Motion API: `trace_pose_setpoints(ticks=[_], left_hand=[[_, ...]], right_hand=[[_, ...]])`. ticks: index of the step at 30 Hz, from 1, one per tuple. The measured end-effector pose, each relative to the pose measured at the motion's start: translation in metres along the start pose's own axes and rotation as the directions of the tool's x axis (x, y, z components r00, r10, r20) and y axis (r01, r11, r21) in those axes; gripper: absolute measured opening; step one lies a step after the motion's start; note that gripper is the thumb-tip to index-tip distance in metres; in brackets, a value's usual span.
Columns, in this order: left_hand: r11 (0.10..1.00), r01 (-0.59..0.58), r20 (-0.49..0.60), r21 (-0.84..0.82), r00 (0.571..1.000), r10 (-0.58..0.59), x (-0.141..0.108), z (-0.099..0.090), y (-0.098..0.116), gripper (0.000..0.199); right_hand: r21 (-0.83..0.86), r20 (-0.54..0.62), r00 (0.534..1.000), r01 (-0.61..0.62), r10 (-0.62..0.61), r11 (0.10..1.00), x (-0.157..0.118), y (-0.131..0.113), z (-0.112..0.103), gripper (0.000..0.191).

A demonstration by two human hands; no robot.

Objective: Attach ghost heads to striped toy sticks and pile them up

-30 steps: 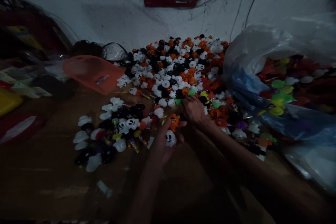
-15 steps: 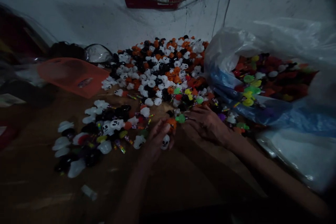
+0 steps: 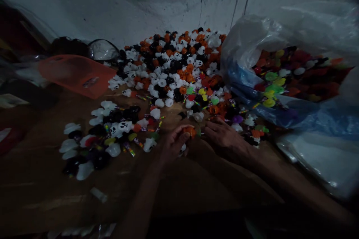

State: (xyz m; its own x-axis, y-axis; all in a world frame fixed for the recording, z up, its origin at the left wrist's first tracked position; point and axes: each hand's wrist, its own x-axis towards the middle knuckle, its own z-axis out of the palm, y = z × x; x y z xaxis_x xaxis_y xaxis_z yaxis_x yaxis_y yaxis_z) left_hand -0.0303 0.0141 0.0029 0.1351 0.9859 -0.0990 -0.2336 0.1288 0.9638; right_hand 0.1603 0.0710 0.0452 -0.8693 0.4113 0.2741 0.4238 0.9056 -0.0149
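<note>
Left hand closed around an orange pumpkin piece, a white ghost-like piece low in the same grip, over the table. Right hand bunched just beside; too dark to tell whether it pinches the green piece between. Risk: left grip already doubled; loosening the thumb for a third piece could drop the white one. Dim light may cause a fumble. Versus half a second ago: green piece, plain then, now mostly hidden; right fingers more curled.
</note>
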Motion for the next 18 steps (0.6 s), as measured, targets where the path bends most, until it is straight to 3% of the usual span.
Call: trace_pose_setpoints(ticks=[5,8,11,15,18], left_hand=[[0.998,0.066,-0.037,-0.002,0.997,-0.066,-0.007,0.009,0.003,0.049],[0.996,0.064,0.018,0.058,0.998,-0.065,-0.009,0.01,0.006,0.045],[0.991,0.033,0.052,0.128,0.998,-0.04,-0.01,0.008,0.008,0.041],[0.977,-0.022,0.097,0.212,0.995,0.001,-0.009,0.005,0.004,0.039],[0.969,-0.06,0.133,0.238,0.991,0.029,-0.009,0.006,0.002,0.037]], right_hand=[[0.122,0.008,1.0,-0.003,0.002,0.993,-0.009,-0.005,0.005,0.015],[0.223,0.02,1.0,-0.026,0.022,0.975,-0.014,-0.006,0.008,0.017],[0.334,0.051,0.992,-0.122,0.112,0.934,-0.018,-0.008,0.01,0.017],[0.511,0.157,0.963,-0.27,0.22,0.816,-0.018,-0.013,0.004,0.013],[0.615,0.318,0.895,-0.445,0.312,0.65,-0.014,-0.011,-0.004,0.023]])
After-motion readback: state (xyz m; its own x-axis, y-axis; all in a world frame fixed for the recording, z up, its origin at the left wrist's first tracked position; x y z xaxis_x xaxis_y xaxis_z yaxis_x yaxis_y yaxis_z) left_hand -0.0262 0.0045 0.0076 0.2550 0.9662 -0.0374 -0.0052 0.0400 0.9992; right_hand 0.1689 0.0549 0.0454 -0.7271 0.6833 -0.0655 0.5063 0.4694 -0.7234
